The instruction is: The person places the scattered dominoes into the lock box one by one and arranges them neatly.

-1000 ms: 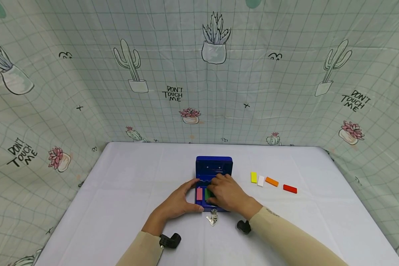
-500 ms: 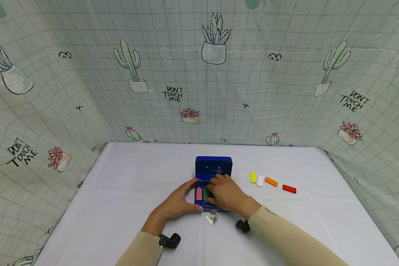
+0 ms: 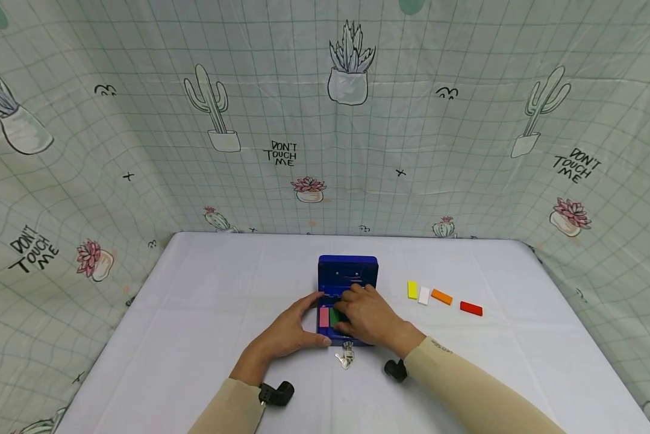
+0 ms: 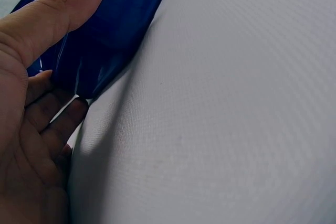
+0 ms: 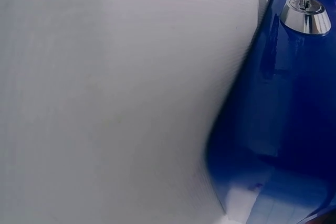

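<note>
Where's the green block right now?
In the head view, the green block is inside the open blue box, between the pink block on its left and the right hand, which partly covers it.

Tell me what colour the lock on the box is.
The lock is shiny silver, on the blue box; the right wrist view shows it best.

The cactus-print backdrop (image 3: 325, 123) reads "DON'T TOUCH ME" in three places.

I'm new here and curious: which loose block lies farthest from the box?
The red block, at the row's right end; the yellow block, white block and orange block lie nearer the box.
</note>
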`<state>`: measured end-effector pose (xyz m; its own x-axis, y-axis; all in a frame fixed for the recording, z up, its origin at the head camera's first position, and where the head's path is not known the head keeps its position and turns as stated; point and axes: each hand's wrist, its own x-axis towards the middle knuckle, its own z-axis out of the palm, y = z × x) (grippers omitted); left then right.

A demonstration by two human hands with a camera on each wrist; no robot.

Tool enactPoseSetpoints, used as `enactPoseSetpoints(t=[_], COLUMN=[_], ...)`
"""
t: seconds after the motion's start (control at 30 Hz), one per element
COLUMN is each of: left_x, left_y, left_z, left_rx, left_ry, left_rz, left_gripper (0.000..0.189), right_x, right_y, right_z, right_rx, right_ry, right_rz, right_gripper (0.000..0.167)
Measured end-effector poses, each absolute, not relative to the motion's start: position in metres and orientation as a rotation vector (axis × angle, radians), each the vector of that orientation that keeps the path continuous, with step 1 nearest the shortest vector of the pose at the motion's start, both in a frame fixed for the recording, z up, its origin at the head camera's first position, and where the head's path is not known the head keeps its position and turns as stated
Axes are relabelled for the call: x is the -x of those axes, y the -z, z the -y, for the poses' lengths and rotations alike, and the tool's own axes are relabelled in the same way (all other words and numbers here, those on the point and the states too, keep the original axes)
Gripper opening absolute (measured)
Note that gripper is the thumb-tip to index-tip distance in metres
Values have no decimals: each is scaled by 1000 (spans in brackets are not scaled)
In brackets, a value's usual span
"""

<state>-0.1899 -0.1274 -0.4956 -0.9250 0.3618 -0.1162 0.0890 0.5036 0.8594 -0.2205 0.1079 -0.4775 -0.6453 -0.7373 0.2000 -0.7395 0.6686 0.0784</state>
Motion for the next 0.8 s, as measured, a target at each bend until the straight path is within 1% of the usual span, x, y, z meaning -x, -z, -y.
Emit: enactPoseSetpoints(t=[0.8], left_x=[189], left_y=[496], left_z=[127], left_rx=[-395], left_ry=[-1393], left_rz=[-2474], left_gripper=[102], right_x=[219], right_y=[481], right_z=[-110], right_rx=[-1136], right_ry=[-145], right_rz=[2640], right_gripper=[44])
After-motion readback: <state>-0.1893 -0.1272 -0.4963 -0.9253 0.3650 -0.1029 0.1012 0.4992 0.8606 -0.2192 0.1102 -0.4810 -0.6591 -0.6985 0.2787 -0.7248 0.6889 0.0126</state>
